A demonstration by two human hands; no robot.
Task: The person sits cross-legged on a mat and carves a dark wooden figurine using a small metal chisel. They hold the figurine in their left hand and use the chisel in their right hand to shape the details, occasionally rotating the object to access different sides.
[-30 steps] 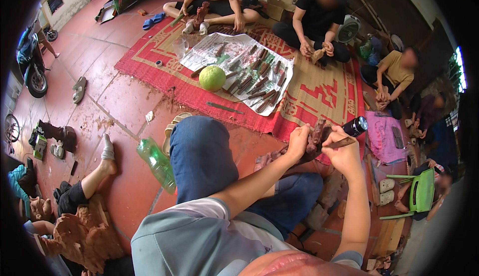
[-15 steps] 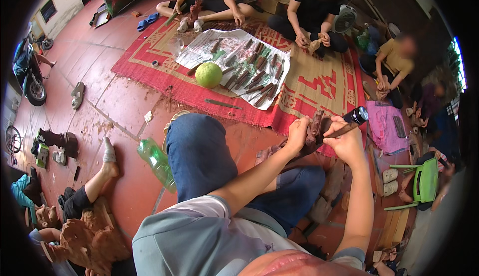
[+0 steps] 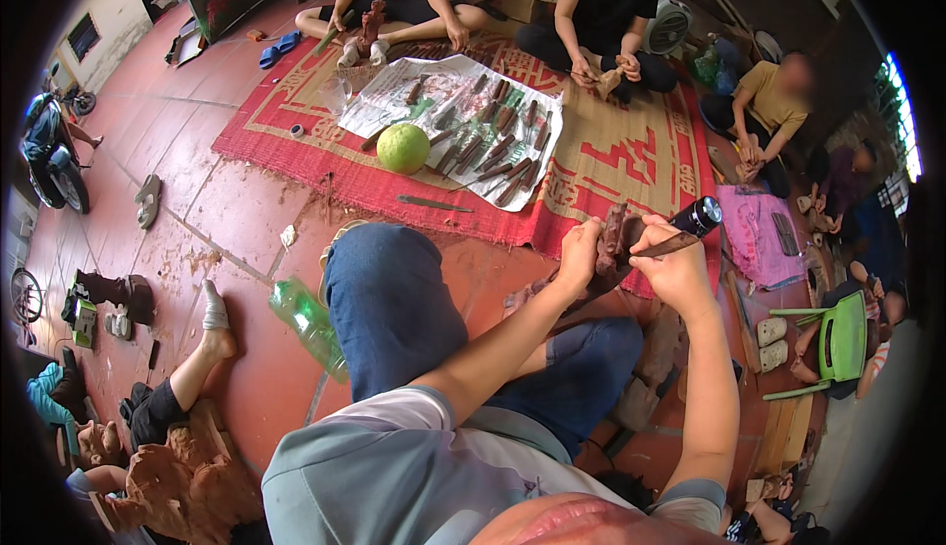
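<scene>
My left hand (image 3: 580, 255) is closed around a small reddish-brown carved wooden figure (image 3: 613, 237), held above my bent right leg. My right hand (image 3: 674, 267) grips a carving tool with a brown wooden handle (image 3: 672, 245) against the figure's right side. The tool's tip is hidden by the fingers and the wood. Just beyond my right hand, a black flashlight (image 3: 698, 216) points up and to the right; what supports it is hidden. Under the hands lies more dark wood (image 3: 532, 294), partly covered by my left forearm.
Ahead, a red and tan mat (image 3: 631, 156) bears a paper sheet (image 3: 379, 92) with several carving tools (image 3: 498, 151), a green round fruit (image 3: 403, 149) and a flat blade (image 3: 434, 204). A green plastic bottle (image 3: 307, 323) lies by my left knee. Co-workers sit around; a green stool (image 3: 844, 340) stands right.
The whole view has shifted slightly, with the mat and surroundings a little farther left. My hands stay closed on the figure and the tool, with only a small change in the right hand's pose.
</scene>
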